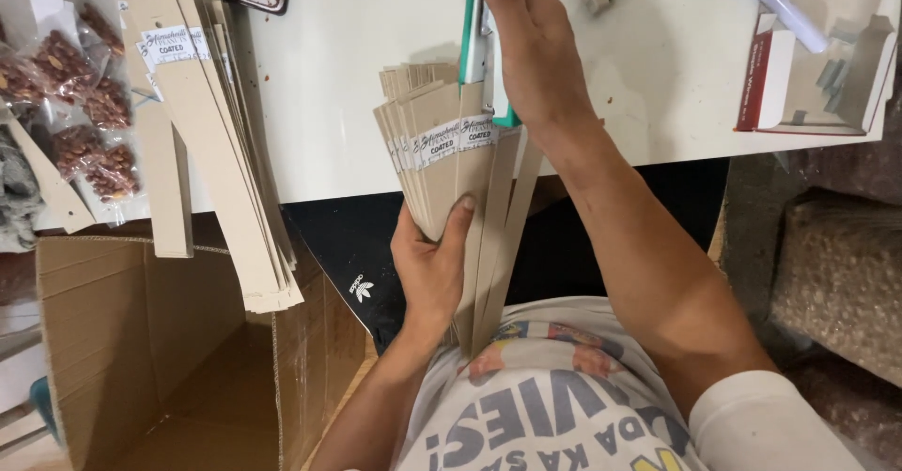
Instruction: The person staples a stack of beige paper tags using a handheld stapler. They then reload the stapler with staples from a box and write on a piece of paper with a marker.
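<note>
Two hands are busy over the edge of a white table. The left hand grips a fanned bundle of long tan cardboard strips, thumb pressed flat on the front strip and the other fingers wrapped behind, so the fingers are clamped on the bundle. Its lower ends run down past the palm toward the person's printed shirt. Each strip visible at the front carries a small white label just above the thumb.

The right hand reaches up and away, fingers together and laid flat against a green-edged flat thing standing just above the bundle's top. I cannot tell whether those fingers actually pinch it or only rest on it.

Well to the left of the gripping fingers lies a second pile of labelled strips overhanging the table edge, and beyond it clear bags of brown nuts. Below that pile sits an open cardboard box, with nothing visible in the part of it that shows. Far to the right of the reaching hand stands a small red and white carton with a blue-capped marker across it.

Judging by the stacks, many strips are labelled already; the box looks yet to be filled.
</note>
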